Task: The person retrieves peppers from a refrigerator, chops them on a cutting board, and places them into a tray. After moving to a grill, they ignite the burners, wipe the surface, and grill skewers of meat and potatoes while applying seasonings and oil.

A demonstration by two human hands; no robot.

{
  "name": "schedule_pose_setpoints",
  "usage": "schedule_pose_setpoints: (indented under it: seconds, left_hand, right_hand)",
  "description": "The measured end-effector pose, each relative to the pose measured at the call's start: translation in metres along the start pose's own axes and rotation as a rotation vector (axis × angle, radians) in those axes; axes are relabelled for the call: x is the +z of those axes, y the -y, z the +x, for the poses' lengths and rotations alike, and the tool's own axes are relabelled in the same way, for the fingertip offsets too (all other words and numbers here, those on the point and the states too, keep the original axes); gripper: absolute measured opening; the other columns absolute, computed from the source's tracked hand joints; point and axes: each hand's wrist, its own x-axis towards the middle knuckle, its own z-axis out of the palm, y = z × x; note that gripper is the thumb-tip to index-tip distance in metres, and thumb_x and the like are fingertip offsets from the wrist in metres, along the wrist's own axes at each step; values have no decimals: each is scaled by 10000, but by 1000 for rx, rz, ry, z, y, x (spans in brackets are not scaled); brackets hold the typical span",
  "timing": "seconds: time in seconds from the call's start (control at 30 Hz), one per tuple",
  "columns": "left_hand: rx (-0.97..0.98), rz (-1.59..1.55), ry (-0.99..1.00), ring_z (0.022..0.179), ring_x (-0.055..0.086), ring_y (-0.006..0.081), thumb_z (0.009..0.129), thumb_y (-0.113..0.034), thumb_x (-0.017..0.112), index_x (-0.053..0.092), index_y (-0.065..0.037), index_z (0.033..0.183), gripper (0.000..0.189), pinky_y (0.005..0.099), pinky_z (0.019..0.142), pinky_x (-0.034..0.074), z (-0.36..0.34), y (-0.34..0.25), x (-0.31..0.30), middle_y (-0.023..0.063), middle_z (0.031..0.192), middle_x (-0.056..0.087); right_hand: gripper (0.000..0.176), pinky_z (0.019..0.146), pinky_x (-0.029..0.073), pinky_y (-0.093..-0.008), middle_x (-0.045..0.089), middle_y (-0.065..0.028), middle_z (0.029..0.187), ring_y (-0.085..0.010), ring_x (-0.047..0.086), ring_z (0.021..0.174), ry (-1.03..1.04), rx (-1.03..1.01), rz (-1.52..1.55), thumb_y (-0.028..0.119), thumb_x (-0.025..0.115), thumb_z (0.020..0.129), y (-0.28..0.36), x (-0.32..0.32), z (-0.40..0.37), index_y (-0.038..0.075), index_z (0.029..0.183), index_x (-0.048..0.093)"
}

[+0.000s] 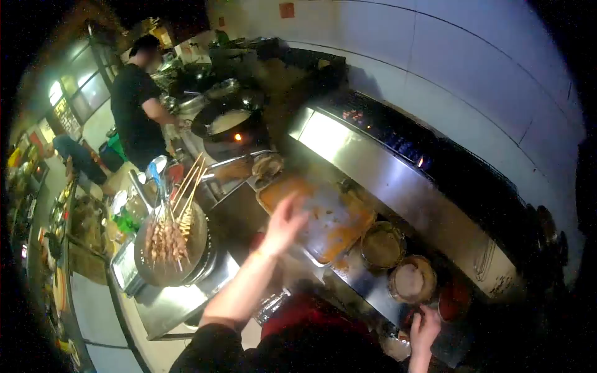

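My left hand [286,224] is held over the near left side of a metal tray [323,227] smeared with orange-brown sauce. Its fingers look spread, slightly blurred, with nothing visible in them. Low on the right, my right hand [425,326] is at a small dark container, its fingers bent together; what they hold is hidden. Just above that hand stands a round bowl [410,281] with pale contents, and beside it a red container [454,301]. Another round pot [382,245] sits between the bowl and the tray.
Skewers [166,239] lie in a round pan [199,233] at the left. A long grill [385,146] runs along the wall. Behind, a person in black [134,105] stands by a wok [230,121] with flame showing. Another person bends over at far left.
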Motion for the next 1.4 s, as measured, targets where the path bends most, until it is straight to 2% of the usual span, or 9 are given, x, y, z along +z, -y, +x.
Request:
schedule_pose_setpoints:
  seconds: [0.07, 0.13, 0.2, 0.3, 0.4, 0.67, 0.8, 1.0, 1.4]
  left_hand:
    - [121, 75, -100, 968, 542, 150, 807, -83, 631, 434, -48, 1313, 545, 277, 853, 452, 60, 27, -14, 61, 1134, 565]
    - [-105, 20, -213, 1022, 553, 201, 776, -91, 639, 482, -62, 1264, 513, 316, 872, 451, 114, 38, -27, 103, 1163, 572]
    - [242, 780, -243, 993, 580, 305, 742, -208, 662, 560, -67, 1167, 459, 383, 876, 454, 191, 116, -78, 149, 1093, 614]
    - [29, 1038, -104, 1043, 564, 324, 754, -405, 648, 563, -93, 1175, 531, 392, 889, 450, 224, 115, -99, 130, 1124, 608]
    - [35, 305, 290, 993, 592, 237, 853, -318, 556, 474, -15, 1246, 503, 332, 859, 481, 277, 162, -98, 141, 1107, 615]
    - [298, 556, 293, 1009, 580, 257, 837, -303, 571, 488, -21, 1223, 485, 347, 873, 467, 254, 88, 123, 146, 1115, 607]
    - [258, 548, 296, 1017, 574, 267, 829, -296, 579, 495, -24, 1211, 477, 354, 880, 460, 242, 79, 144, 148, 1118, 603]
    - [229, 559, 254, 1029, 565, 283, 817, -285, 590, 505, -29, 1194, 464, 365, 890, 450, 228, 70, 150, 151, 1124, 597]
    - [213, 549, 81, 1053, 547, 314, 792, -263, 613, 526, -38, 1159, 439, 387, 910, 430, 222, 74, 134, 158, 1136, 585]
  right_hand:
    - [310, 826, 439, -468, 586, -217, 994, -394, 526, 954, -28, 33, 11, 180, 598, 758, 8, 5, 2, 40, 1034, 606]
    - [295, 817, 442, -466, 585, -219, 998, -392, 525, 954, -69, 89, 60, 183, 601, 762, 16, 7, -4, 44, 1021, 611]
    - [231, 783, 452, -428, 589, -201, 955, -369, 547, 909, -135, 46, -52, 116, 603, 751, 27, 8, -4, 27, 964, 608]
    - [214, 710, 463, -418, 594, -163, 873, -346, 553, 823, -163, 137, -88, 114, 649, 714, 41, -2, -4, 43, 914, 622]
    - [187, 691, 453, -420, 600, -121, 857, -315, 551, 820, -170, 218, -243, 151, 665, 706, 57, -22, -6, 64, 867, 628]
    - [221, 880, 403, -444, 571, -98, 1043, -286, 509, 1008, -340, 294, -848, 167, 534, 732, 51, -150, -51, 106, 935, 598]
    - [302, 780, 440, -414, 569, -106, 968, -300, 528, 915, -545, 475, -1159, 112, 651, 600, 30, -262, -97, 92, 893, 581]
    - [284, 813, 462, -403, 579, -108, 989, -313, 533, 950, -544, 1196, -1200, 182, 630, 729, -51, -376, -182, 93, 996, 592]
    - [193, 752, 484, -458, 637, -182, 887, -374, 601, 866, -355, 1313, -888, 168, 518, 789, -107, -431, -192, 51, 888, 636]
